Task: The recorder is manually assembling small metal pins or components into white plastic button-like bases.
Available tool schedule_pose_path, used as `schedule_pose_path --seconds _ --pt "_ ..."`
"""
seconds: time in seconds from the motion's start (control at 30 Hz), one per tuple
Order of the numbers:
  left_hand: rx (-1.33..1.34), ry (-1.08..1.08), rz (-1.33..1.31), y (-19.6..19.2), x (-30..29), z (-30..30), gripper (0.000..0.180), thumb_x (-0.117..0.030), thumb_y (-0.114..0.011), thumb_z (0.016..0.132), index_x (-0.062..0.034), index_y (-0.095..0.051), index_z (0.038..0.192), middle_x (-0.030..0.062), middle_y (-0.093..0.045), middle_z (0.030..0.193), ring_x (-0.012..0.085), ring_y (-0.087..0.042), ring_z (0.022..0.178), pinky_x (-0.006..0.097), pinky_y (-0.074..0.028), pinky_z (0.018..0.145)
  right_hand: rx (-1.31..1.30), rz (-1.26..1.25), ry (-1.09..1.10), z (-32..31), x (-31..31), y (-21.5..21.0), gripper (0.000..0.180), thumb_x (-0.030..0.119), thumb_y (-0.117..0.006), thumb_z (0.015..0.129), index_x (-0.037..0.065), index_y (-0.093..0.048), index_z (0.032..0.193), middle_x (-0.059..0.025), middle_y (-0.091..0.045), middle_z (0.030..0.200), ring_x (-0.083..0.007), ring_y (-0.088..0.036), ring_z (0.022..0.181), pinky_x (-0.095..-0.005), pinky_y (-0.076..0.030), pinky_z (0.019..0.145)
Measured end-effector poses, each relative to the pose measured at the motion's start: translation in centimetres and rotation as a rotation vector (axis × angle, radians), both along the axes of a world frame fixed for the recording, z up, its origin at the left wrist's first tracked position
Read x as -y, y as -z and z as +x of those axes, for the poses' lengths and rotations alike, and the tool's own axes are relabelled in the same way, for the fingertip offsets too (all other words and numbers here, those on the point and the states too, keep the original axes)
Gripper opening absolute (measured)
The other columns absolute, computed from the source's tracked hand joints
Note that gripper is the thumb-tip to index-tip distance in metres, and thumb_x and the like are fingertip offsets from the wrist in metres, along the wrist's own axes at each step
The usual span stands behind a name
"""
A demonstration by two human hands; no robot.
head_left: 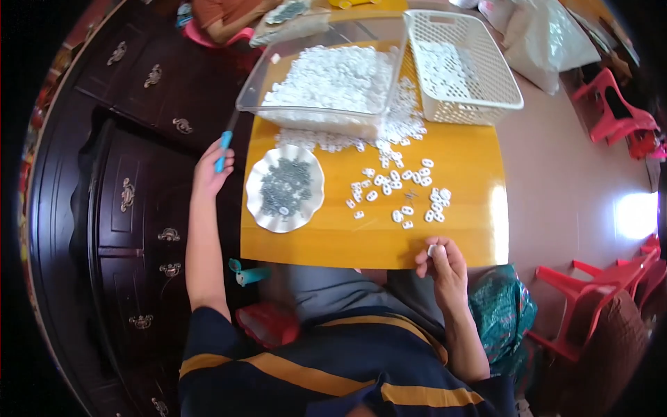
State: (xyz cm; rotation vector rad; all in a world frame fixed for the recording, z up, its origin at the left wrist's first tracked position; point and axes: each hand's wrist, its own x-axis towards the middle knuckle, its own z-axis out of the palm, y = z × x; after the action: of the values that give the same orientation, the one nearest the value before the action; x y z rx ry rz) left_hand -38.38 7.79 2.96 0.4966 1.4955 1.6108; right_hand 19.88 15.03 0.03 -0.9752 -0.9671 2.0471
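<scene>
My left hand (213, 167), off the table's left edge, is closed round the blue handle of a slim tool (224, 151). Its thin dark end points up and away; its exact kind is unclear. At the table's near right edge, my right hand (442, 263) pinches a small white plastic piece (433, 250) between thumb and fingers. Between the hands stands a white scalloped dish (314, 198) of small grey metal parts (285, 184), with one white piece lying on them. Loose white two-holed pieces (395, 176) are scattered across the middle of the yellow table (313, 247).
A clear plastic bin (316, 118) heaped with white pieces stands at the back, beside a cream perforated basket (472, 111) holding more. Dark drawers (139, 201) line the left. Red plastic stools (583, 299) and a green bag (501, 306) are at right. Another person (229, 17) sits far left.
</scene>
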Motion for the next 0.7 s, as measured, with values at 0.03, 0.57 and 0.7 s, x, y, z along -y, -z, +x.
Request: schedule_pose_path --seconds 0.03,0.57,0.7 --pt "0.097 -0.001 0.114 0.0 2.3 0.3 0.042 -0.011 -0.056 0.096 -0.0076 -0.054 0.138 0.0060 -0.064 0.095 0.0136 -0.058 0.076 0.026 -0.047 0.063 0.012 -0.011 0.011 -0.1 0.0 0.1 0.022 0.022 -0.045 0.111 0.005 -0.055 0.122 -0.0065 -0.067 0.093 -0.0110 -0.061 0.074 -0.0243 -0.050 0.071" --pt "-0.566 0.955 -0.148 -4.7 0.5 30.6 0.022 -0.009 -0.055 0.098 -0.0048 -0.060 0.120 0.0083 -0.068 0.079 0.0210 -0.068 0.069 0.034 -0.053 0.065 0.042 0.180 -0.021 -1.3 1.5 -0.2 0.017 0.016 -0.049 0.110 0.003 -0.055 0.120 -0.0082 -0.070 0.103 -0.0119 -0.064 0.084 -0.0264 -0.052 0.080" --pt "-0.846 0.959 -0.088 -4.4 -1.1 33.1 0.014 -0.017 -0.060 0.099 -0.0050 -0.063 0.104 0.0162 -0.067 0.075 0.0375 -0.068 0.073 0.043 -0.051 0.064 0.025 0.172 -0.016 -0.9 1.5 0.1 0.019 0.016 -0.050 0.110 0.002 -0.056 0.120 -0.0092 -0.071 0.105 -0.0115 -0.065 0.086 -0.0258 -0.053 0.082"
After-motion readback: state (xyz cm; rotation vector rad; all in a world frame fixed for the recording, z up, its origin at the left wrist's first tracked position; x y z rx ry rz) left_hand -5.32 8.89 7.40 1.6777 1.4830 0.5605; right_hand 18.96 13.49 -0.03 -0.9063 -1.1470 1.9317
